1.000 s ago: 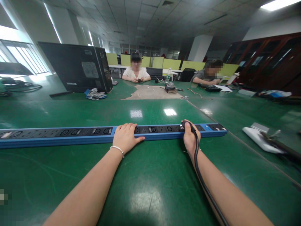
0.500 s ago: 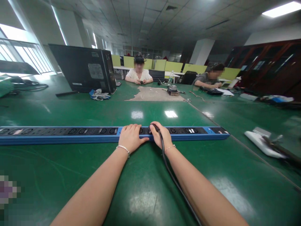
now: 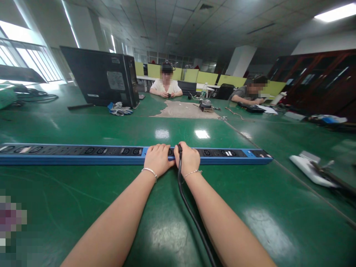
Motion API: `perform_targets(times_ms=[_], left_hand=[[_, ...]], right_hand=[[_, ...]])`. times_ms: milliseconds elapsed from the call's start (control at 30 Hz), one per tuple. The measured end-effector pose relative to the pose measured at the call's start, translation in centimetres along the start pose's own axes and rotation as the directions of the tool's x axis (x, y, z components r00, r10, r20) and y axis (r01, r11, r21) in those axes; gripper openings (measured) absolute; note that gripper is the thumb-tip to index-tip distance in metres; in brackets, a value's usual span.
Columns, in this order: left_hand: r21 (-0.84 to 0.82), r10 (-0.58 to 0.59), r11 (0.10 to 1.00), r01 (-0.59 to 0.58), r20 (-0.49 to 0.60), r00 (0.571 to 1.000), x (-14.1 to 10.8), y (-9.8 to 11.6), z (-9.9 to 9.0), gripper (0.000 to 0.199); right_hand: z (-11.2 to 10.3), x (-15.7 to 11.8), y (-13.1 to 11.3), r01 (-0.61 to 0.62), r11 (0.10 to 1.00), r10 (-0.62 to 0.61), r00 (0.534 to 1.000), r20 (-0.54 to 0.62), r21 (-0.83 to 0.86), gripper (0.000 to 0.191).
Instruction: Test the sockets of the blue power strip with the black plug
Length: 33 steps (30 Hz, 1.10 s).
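Note:
A long blue power strip (image 3: pixel 83 158) with a black socket face lies across the green table. My left hand (image 3: pixel 157 160) grips it near the middle, fingers over the top and thumb along the front side. Just to the right, my right hand (image 3: pixel 189 159) is closed around the black plug (image 3: pixel 179 149) of a power cord. The plug is at the strip's sockets, mostly covered by my fingers, so I cannot tell how deep it sits. Its black cord (image 3: pixel 183 196) runs down toward me beside my right forearm.
A black computer case (image 3: pixel 97 79) stands at the back left, with gloves (image 3: pixel 119 108) beside it. Across the green table (image 3: pixel 111 128) sit two people. A bottle (image 3: pixel 204 91) and a dark round object (image 3: pixel 205 104) are near them. A white device (image 3: pixel 311 170) lies at right.
My right hand has turned, and the plug and cord now stand more upright, with the cord shifted left. My left hand keeps its hold on the strip. The view has shifted slightly.

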<state>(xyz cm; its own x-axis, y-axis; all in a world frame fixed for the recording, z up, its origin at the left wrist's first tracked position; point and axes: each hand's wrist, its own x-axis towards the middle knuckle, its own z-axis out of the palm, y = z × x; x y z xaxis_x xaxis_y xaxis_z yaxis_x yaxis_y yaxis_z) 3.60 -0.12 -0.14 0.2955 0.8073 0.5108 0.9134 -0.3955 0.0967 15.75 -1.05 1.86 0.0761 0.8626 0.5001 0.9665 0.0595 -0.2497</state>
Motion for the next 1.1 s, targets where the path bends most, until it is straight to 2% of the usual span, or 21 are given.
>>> perform_targets(times_ms=[100, 200, 267, 400, 533, 700, 867, 1100], left_hand=[[0.006, 0.01, 1.0, -0.01, -0.005, 1.0, 0.0, 0.1, 0.0, 0.043], [-0.007, 0.014, 1.0, -0.014, -0.01, 1.0, 0.0, 0.1, -0.1, 0.049], [-0.028, 0.026, 0.999, -0.026, -0.016, 1.0, 0.0, 0.1, -0.3, 0.054], [-0.066, 0.099, 0.993, -0.099, -0.007, 0.995, -0.1, -0.1, -0.6, 0.053], [-0.099, 0.109, 0.989, -0.108, 0.006, 0.994, -0.1, -0.2, -0.5, 0.056], [-0.136, 0.148, 0.98, -0.143, 0.025, 0.989, 0.3, 0.3, -0.4, 0.047], [-0.143, 0.076, 0.987, -0.073, 0.018, 0.997, 0.8, 1.2, -0.3, 0.037], [-0.163, 0.048, 0.986, -0.045, 0.015, 0.999, 0.9, 1.4, -0.5, 0.034]], right_hand=[[0.4, -0.3, 0.1, -0.015, 1.0, 0.015, 1.0, -0.014, 0.008, 0.029], [0.4, -0.4, 0.7, 0.024, 0.999, -0.026, 0.999, 0.043, 0.036, 0.031], [0.2, -0.6, 1.5, 0.08, 0.993, -0.088, 0.992, 0.089, 0.084, 0.034], [-0.1, -1.5, 3.9, 0.203, 0.964, -0.232, 0.958, 0.17, 0.172, 0.055], [-0.5, -2.4, 5.8, 0.301, 0.931, -0.343, 0.917, 0.205, 0.207, 0.061], [-0.2, -2.6, 6.3, 0.316, 0.927, -0.348, 0.926, 0.146, 0.202, 0.064], [0.0, -2.4, 6.4, 0.312, 0.922, -0.347, 0.928, 0.135, 0.229, 0.062], [-0.1, -2.8, 6.1, 0.299, 0.928, -0.328, 0.939, 0.106, 0.225, 0.06]])
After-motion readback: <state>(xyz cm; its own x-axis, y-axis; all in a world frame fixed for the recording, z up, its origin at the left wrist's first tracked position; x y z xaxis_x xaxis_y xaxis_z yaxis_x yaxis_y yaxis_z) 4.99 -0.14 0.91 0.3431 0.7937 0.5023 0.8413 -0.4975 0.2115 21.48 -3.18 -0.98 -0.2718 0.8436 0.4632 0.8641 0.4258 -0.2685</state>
